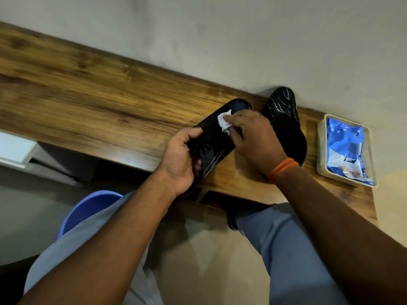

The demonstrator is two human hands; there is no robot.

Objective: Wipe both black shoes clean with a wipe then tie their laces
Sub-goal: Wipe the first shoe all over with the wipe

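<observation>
On the bench [88,95], a glossy, likely slippery shoe [211,126] is clamped at mid-body by the left hand [182,159]; a soft wipe [224,123] is pinched in the right hand [253,137].

Wooden table [92,89] against the wall: second black shoe [284,119] rests on it, tray [319,150] of wipes just right of that shoe.

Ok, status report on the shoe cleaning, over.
Left hand grips the held shoe. Right hand presses the wipe on its upper. Second shoe waits on the table. Nothing in the way.
</observation>
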